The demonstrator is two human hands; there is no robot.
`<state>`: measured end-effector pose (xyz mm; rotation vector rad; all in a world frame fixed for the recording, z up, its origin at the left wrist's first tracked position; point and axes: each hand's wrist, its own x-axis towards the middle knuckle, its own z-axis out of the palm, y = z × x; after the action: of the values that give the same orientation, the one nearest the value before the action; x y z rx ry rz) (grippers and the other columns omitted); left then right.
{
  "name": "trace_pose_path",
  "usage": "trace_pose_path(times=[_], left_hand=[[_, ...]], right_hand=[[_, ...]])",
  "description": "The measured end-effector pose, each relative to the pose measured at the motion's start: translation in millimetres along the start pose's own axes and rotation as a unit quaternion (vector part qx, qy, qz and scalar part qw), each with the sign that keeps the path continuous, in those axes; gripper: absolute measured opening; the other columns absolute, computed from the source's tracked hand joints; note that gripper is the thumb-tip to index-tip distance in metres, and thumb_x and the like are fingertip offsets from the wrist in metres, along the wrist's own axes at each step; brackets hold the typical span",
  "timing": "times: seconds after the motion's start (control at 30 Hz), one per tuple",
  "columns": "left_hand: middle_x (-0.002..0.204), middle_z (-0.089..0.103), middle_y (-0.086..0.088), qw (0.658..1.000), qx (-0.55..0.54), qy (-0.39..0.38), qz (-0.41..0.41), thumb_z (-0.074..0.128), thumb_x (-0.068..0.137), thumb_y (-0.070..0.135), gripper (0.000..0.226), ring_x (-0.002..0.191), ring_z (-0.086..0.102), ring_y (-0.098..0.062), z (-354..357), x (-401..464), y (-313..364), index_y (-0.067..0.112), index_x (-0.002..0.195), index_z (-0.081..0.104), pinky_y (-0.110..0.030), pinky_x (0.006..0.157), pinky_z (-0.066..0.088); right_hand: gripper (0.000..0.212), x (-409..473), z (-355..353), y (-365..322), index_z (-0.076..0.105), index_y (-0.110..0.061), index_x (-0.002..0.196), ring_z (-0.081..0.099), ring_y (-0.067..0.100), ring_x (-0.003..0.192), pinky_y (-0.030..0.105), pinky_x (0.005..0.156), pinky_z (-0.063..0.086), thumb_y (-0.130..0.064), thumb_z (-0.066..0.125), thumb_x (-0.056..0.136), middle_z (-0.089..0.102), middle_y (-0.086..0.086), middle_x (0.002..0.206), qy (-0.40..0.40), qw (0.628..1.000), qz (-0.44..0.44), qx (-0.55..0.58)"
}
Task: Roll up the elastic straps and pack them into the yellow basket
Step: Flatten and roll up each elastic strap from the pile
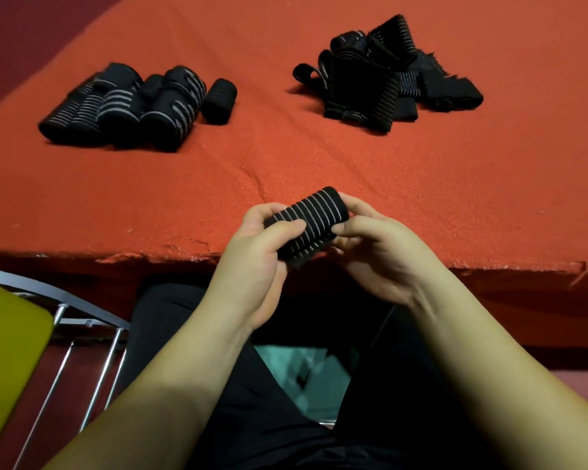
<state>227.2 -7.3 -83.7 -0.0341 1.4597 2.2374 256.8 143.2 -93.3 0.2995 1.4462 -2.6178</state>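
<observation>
From the head view, the left hand (255, 252) and right hand (377, 252) both grip a rolled strap (308, 225) at the red table's (319, 157) near edge, thumbs pinching it; loosen either thumb and, I reckon, the elastic springs open; the yellow basket (11, 334) sits low left, a reach away.

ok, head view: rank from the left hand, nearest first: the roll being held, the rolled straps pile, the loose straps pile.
1. Held roll: gripped by the left hand itself, with the right hand on its other end.
2. Rolled straps pile: far left on the red cloth.
3. Loose straps pile: far right, across the cloth.
</observation>
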Motion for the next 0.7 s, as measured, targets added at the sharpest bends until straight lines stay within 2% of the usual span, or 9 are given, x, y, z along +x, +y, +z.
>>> trace_pose_path(times=[0.07, 0.1, 0.2, 0.33, 0.43, 0.47, 0.57, 0.7], left_hand=[[0.102, 0.064, -0.012, 0.999, 0.018, 0.02, 0.033, 0.057, 0.089, -0.001, 0.021, 0.09, 0.065, -0.022, -1.6, 4.1, 0.0, 0.013, 0.104, 0.052, -0.046, 0.093, 0.05], [0.099, 0.065, -0.008, 0.997, 0.034, 0.03, 0.055, 0.061, 0.085, 0.002, 0.025, 0.088, 0.064, -0.018, -3.9, 6.3, -0.6, 0.015, 0.103, 0.052, -0.042, 0.09, 0.05], [0.093, 0.066, -0.001, 0.984, 0.113, 0.059, 0.121, 0.066, 0.072, 0.013, 0.033, 0.087, 0.066, -0.013, -11.6, 11.8, -1.7, 0.023, 0.1, 0.052, -0.033, 0.081, 0.053], [0.093, 0.066, 0.007, 0.942, 0.249, 0.12, 0.19, 0.069, 0.079, 0.018, 0.032, 0.086, 0.064, -0.008, -26.8, 17.3, 3.0, 0.036, 0.097, 0.05, -0.023, 0.077, 0.049], [0.108, 0.061, 0.005, 0.905, 0.302, 0.171, 0.246, 0.068, 0.085, 0.009, 0.036, 0.095, 0.058, -0.002, -44.7, 22.7, 14.2, 0.035, 0.099, 0.049, -0.008, 0.078, 0.04], [0.113, 0.059, 0.002, 0.894, 0.317, 0.181, 0.259, 0.068, 0.085, 0.007, 0.036, 0.1, 0.056, -0.005, -49.2, 25.6, 15.5, 0.033, 0.101, 0.048, -0.005, 0.08, 0.038], [0.119, 0.056, -0.002, 0.876, 0.341, 0.215, 0.266, 0.068, 0.086, 0.008, 0.034, 0.103, 0.054, -0.008, -70.5, 34.4, 26.3, 0.022, 0.109, 0.05, -0.003, 0.078, 0.037], [0.121, 0.052, 0.002, 0.869, 0.375, 0.212, 0.244, 0.066, 0.086, 0.008, 0.035, 0.089, 0.048, 0.01, -90.3, 53.3, 42.5, 0.017, 0.117, 0.052, 0.002, 0.073, 0.033]], right_hand=[[0.029, 5.6, 5.7, -0.9, 0.07, -0.019, 0.083, 0.037, 0.007, 0.064, 0.022, 0.07, 0.042, 0.0, 0.047, 0.085, 0.041, -0.005, 0.063, -0.011, 0.999, 0.031, 0.043], [0.035, 8.5, 8.6, -1.1, 0.07, -0.021, 0.07, 0.036, 0.007, 0.065, 0.022, 0.072, 0.042, -0.003, 0.045, 0.088, 0.039, -0.006, 0.06, -0.003, 0.998, 0.041, 0.052], [0.036, 17.9, 21.6, 0.0, 0.066, -0.021, 0.06, 0.043, 0.009, 0.068, 0.024, 0.078, 0.047, -0.008, 0.051, 0.09, 0.043, -0.004, 0.062, 0.031, 0.995, 0.053, 0.079], [0.025, 39.7, 44.6, 1.7, 0.057, -0.014, 0.071, 0.038, 0.009, 0.06, 0.03, 0.089, 0.049, -0.007, 0.055, 0.095, 0.038, -0.004, 0.053, 0.06, 0.994, 0.065, 0.061], [0.01, 63.4, 68.3, 0.2, 0.058, -0.004, 0.088, 0.059, 0.007, 0.054, 0.034, 0.101, 0.047, -0.006, 0.054, 0.097, 0.054, -0.002, 0.048, 0.053, 0.993, 0.089, 0.059], [0.008, 70.5, 72.8, 0.8, 0.059, -0.002, 0.092, 0.063, 0.008, 0.057, 0.033, 0.101, 0.049, -0.006, 0.055, 0.097, 0.058, 0.0, 0.052, 0.049, 0.992, 0.099, 0.063], [0.008, 101.0, 91.9, 7.1, 0.064, -0.002, 0.098, 0.064, 0.014, 0.079, 0.025, 0.084, 0.055, -0.009, 0.06, 0.094, 0.065, 0.008, 0.079, 0.04, 0.992, 0.115, 0.041], [0.012, 143.1, 106.6, 12.1, 0.065, -0.006, 0.103, 0.064, 0.012, 0.076, 0.023, 0.08, 0.053, -0.013, 0.063, 0.093, 0.07, 0.004, 0.079, 0.058, 0.993, 0.097, -0.024]])
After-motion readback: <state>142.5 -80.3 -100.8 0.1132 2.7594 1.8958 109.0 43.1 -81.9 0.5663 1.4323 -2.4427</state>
